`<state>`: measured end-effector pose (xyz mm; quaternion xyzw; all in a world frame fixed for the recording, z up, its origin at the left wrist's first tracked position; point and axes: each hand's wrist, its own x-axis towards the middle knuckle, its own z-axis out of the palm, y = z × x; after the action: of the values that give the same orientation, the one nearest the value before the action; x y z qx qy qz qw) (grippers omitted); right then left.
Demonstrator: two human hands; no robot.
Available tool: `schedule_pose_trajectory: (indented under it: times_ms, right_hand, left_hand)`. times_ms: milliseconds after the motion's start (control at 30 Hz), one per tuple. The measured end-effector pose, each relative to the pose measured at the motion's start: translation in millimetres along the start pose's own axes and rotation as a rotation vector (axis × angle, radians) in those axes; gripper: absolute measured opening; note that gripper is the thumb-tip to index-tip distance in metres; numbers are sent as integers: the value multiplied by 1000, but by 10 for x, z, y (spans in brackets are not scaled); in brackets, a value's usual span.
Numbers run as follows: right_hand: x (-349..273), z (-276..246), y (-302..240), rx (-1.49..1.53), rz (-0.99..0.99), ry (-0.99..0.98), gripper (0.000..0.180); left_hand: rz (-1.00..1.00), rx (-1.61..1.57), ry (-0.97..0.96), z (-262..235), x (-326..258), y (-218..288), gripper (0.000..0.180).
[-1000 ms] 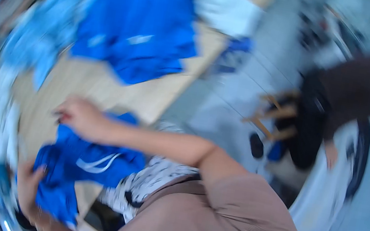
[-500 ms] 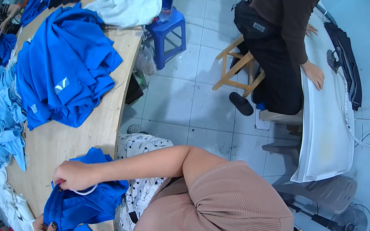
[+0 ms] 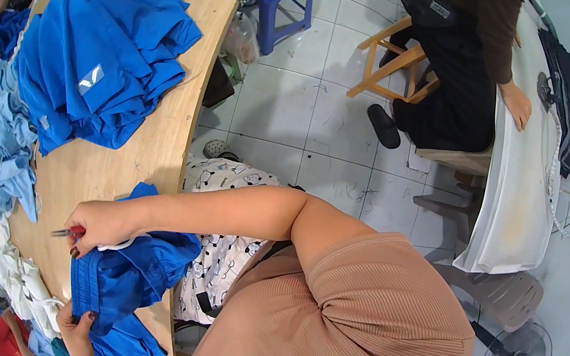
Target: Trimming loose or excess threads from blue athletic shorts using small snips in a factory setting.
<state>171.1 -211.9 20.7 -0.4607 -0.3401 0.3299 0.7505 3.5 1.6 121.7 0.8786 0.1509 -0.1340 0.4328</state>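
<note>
Small red-handled snips (image 3: 71, 232) with a pointed metal tip are in my closed right hand (image 3: 101, 228). Just below that hand is a blue garment (image 3: 151, 265) with a gathered elastic waistband and a white drawstring (image 3: 116, 246); its full shape is folded out of sight. My left hand (image 3: 77, 330) pinches the waistband at its lower end, thumb on top. More blue cloth (image 3: 130, 345) lies under the garment, near the table's edge. My right fingertips are close to the waistband's upper end; whether they also grip it, I cannot tell.
A big pile of blue garments (image 3: 106, 47) lies up the wooden table (image 3: 176, 105), with light blue (image 3: 5, 144) and white garments (image 3: 23, 277) along its far side. A blue stool (image 3: 279, 5) stands by the table. Another person's hand (image 3: 515, 104) rests on a white padded board (image 3: 515, 211).
The whole view has shifted, with the blue pile now higher in it. My right hand has moved off the waistband slightly, and the snips' tip now shows. My left hand keeps its pinch.
</note>
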Motion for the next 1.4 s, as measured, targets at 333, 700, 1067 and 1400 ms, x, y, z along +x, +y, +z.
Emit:
schedule_pose_trajectory:
  times_ms: [333,700,1067,1400]
  right_hand:
    - [194,-265,449,-179,99,148,24]
    - [-61,-260,262,-82,9,363,13]
    - [-81,261,-186,-463,-112,23,19]
    - [40,267,-220,-135,-106,221,12]
  left_hand:
    - [-39,-537,237,503,332,-526,32]
    - [-148,-604,487,887,400,-560,28]
    - [17,-873,349,838,267,-169,21]
    - [114,-855,388,849,261,-191,21]
